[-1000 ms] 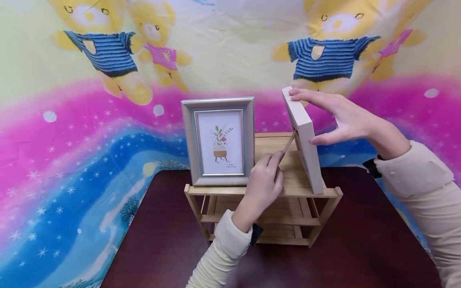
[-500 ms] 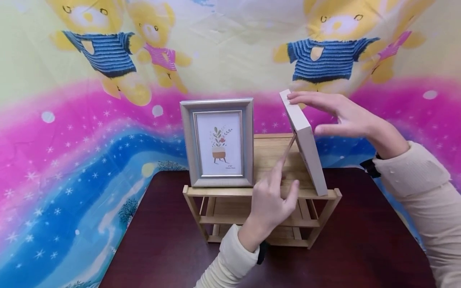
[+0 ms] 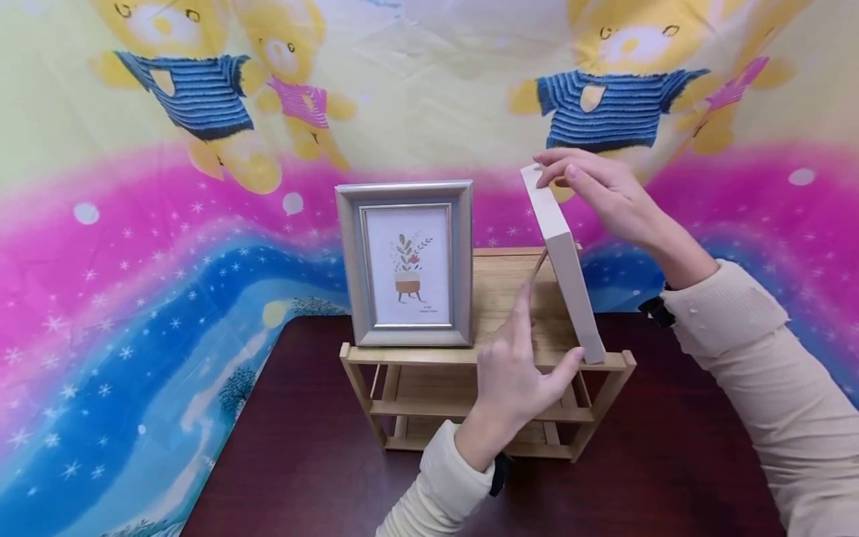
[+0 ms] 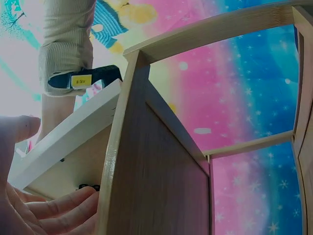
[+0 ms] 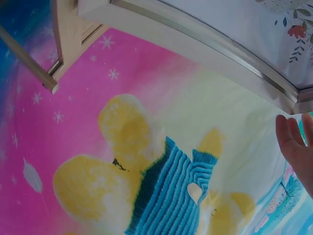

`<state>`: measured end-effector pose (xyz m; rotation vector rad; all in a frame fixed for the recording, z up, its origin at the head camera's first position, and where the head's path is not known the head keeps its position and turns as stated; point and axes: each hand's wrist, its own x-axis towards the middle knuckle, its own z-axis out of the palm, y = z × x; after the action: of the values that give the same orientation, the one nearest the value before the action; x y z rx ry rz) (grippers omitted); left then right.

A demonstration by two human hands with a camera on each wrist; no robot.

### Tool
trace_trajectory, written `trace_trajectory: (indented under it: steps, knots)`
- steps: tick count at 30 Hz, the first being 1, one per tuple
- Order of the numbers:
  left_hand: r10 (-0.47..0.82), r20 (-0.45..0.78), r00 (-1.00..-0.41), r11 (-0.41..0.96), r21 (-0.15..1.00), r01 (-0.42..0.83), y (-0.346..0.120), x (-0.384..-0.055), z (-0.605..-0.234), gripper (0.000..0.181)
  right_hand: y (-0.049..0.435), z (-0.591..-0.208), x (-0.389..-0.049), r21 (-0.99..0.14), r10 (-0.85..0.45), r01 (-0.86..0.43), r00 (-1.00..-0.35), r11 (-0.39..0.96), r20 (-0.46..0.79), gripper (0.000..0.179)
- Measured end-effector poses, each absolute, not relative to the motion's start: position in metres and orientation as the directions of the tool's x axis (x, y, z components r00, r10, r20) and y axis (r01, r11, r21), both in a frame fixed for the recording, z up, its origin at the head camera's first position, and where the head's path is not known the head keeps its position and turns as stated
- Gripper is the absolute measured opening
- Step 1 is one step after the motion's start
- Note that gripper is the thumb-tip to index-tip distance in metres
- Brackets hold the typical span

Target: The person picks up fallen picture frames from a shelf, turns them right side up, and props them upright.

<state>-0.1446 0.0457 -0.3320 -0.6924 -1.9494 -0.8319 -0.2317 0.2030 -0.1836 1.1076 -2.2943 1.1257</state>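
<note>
On the small wooden shelf rack [image 3: 517, 298], a pale picture frame [image 3: 576, 294] stands edge-on at the right end, leaning. Its back faces left, with a dark metal fitting [image 4: 89, 187] on it; its picture side shows in the right wrist view. My right hand [image 3: 607, 190] rests fingers on the frame's top edge. With fingers extended and thumb spread, my left hand [image 3: 517, 373] is behind the frame, index finger at a thin wooden strip [image 3: 539, 265] angled out from the back. To the left stands a second picture frame [image 3: 405, 339] with a potted-plant print.
The rack stands on a dark red-brown table [image 3: 282, 447]. A printed cloth [image 3: 429, 89] with teddy bears hangs behind it. Lower tiers of the rack [image 3: 436, 408] lie beneath the frames.
My left fingers have straightened from their grip on the strip, and the thumb has spread. My right thumb has left the frame's side and moved up toward the top edge. The frame leans more.
</note>
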Motion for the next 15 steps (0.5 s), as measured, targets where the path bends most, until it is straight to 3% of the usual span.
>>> trace_trajectory:
  steps: [4,15]
  knots:
    - [0.132,0.88,-0.455,0.649,0.27,0.711,0.048,-0.145,-0.332,0.097,0.2,-0.183,-0.234,-0.621,-0.457,-0.711,-0.696,0.329,0.554,0.043]
    - [0.081,0.898,-0.433,0.751,0.23,0.619,0.055,-0.152,-0.336,0.109,0.192,-0.184,-0.244,-0.709,-0.408,-0.594,-0.796,0.381,0.448,0.047]
